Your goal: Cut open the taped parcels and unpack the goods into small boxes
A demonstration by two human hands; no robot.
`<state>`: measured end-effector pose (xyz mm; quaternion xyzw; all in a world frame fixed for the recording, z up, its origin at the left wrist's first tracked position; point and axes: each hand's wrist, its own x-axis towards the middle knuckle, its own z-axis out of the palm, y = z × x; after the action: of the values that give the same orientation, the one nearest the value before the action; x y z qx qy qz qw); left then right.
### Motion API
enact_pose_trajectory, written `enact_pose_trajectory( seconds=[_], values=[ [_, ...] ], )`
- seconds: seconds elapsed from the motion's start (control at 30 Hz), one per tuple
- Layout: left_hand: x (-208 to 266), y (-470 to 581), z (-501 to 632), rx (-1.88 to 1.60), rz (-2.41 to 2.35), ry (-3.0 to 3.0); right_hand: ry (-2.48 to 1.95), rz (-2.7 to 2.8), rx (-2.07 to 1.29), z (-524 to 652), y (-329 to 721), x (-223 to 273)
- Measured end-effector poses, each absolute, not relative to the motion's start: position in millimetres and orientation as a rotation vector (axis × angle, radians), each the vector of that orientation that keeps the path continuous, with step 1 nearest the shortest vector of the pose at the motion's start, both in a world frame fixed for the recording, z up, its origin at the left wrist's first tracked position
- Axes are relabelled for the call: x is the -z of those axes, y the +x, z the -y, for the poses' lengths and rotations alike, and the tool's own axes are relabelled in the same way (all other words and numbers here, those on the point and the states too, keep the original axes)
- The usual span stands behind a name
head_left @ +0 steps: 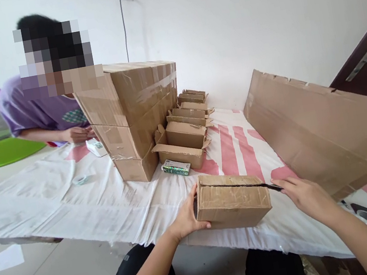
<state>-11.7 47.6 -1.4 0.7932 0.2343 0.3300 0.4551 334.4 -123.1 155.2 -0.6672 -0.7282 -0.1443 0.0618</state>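
A small cardboard box (234, 206) sits on the cloth-covered table before me, with a dark gap between its top flaps. My left hand (190, 214) grips its left end, thumb on the near side and fingers behind. At the right end, my right hand (297, 191) is closed around a thin black blade-like tool (274, 186), whose tip meets the gap. I cannot make out its exact kind. Just beyond lies a small green and white packet (176, 167), in front of an open cardboard box (184, 144).
Sealed cartons (136, 93) are stacked at centre left, beside a row of open boxes (189, 108). A large cardboard panel (317, 128) leans at right. Another person (39, 106) sits at left near a white device (96, 147). A tape roll (80, 180) lies on the cloth.
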Motion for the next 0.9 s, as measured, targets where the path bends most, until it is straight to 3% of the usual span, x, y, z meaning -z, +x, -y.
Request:
enact_pose_trajectory(
  seconds=[0.23,0.43,0.73,0.9],
  values=[
    [2.4,-12.3,-47.6,-0.814,-0.576,1.941,-2.267,1.900,-0.126,134.2,354.5,-88.8],
    [3.0,-12.8,-47.5,-0.800,-0.577,1.927,-2.196,1.985,-0.212,127.6,342.8,-60.6],
    [2.6,-13.7,-47.9,-0.775,-0.599,1.938,-1.912,1.750,0.283,98.1,320.1,-109.8],
    [5.2,-12.8,-48.8,-0.800,-0.578,1.928,-1.431,1.962,0.361,85.5,248.6,-153.2]
  ],
)
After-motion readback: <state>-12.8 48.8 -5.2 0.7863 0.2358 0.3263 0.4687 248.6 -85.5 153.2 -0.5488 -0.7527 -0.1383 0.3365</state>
